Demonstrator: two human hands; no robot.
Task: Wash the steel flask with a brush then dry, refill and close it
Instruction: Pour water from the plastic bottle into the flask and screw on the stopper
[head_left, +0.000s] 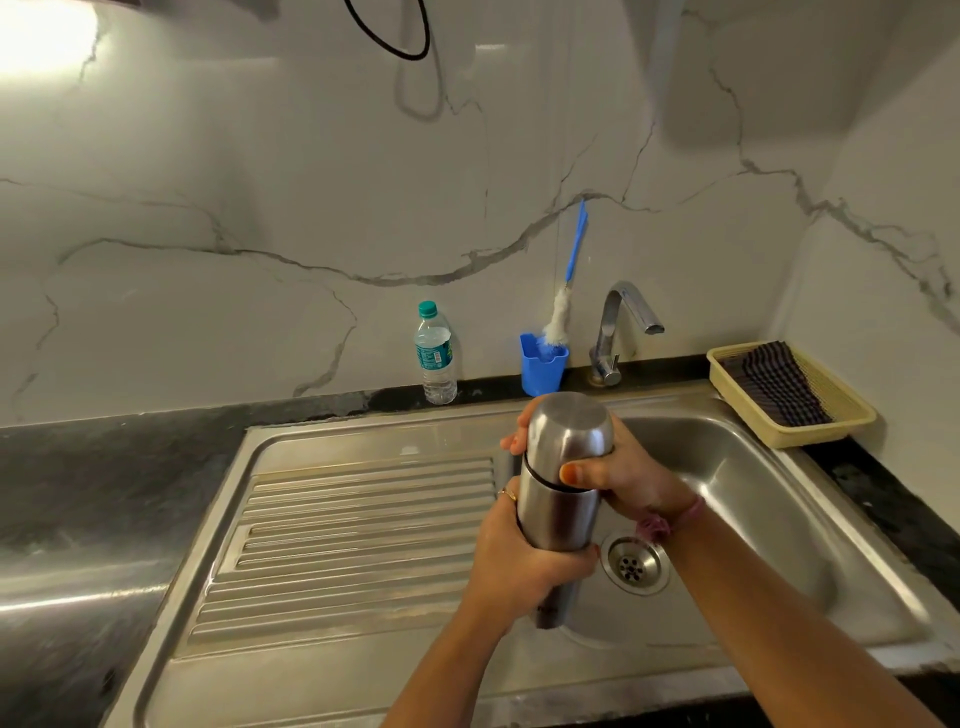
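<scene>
Hands over sink (779, 467) | left hand (524, 558) grips steel flask (558, 512) body | right hand (618, 475) grips its cap (569, 423)

brushed-steel cylindrical flask (558, 512) | cap on (dark seam visible) | held tilted above sink | blue-handled white-bristled bottle brush (563, 306) | standing in blue cup

White marble-look wall (260, 208) with grey veins | bright glare top left | dark stone counter (104, 467) runs beneath | steel sink (753, 467) with ribbed drainboard (363, 519) | chrome tap (618, 327) at back
</scene>
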